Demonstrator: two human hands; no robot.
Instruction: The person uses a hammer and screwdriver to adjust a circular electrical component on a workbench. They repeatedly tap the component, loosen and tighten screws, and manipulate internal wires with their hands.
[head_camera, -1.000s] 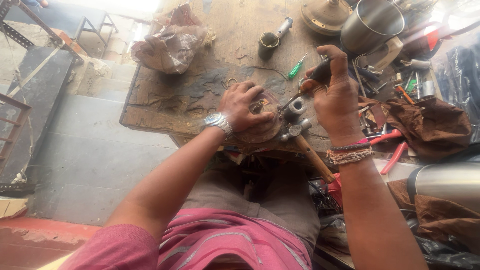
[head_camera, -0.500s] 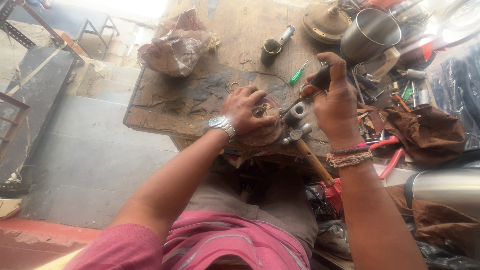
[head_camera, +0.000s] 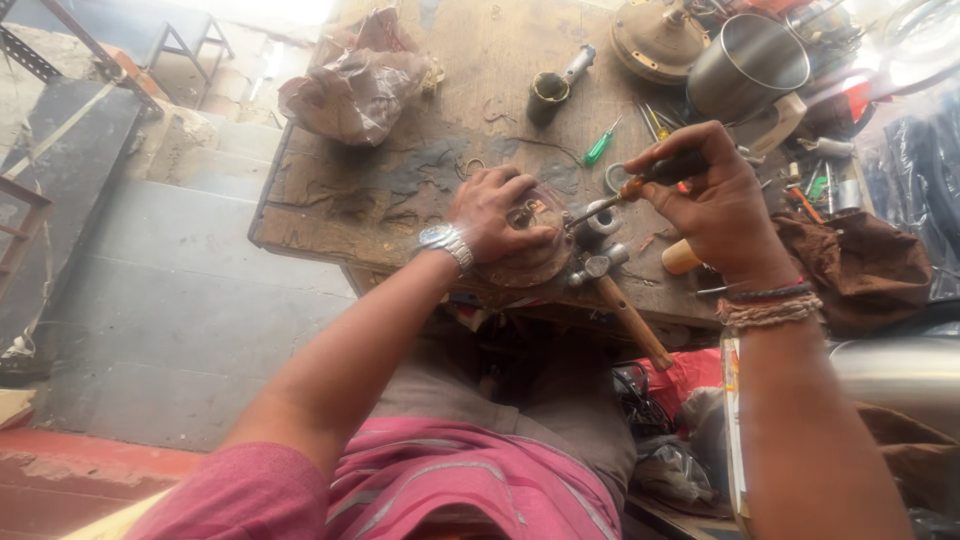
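We press our left hand (head_camera: 497, 208) flat over a round, rusty metal part (head_camera: 525, 262) at the near edge of the wooden workbench (head_camera: 330, 200), just below the middle of the frame; the fingers spread and bear down on its top rather than wrap it, which looks meant to keep the part from turning or sliding. Our right hand (head_camera: 712, 205), right of centre, is clenched around the dark and orange handle of a screwdriver (head_camera: 628, 190), thumb and fingers pinching it near the shank for control. The screwdriver's long axis runs from upper right down to lower left, its tip pointing into the top of the part, just beside the left fingertips; we cannot tell whether the tip sits in a screw. A hammer (head_camera: 628, 308) lies just right of the part, head toward it and handle running off to the lower right, close for either hand. A green screwdriver (head_camera: 600, 146) and a steel pot (head_camera: 745, 70) lie farther up the bench.
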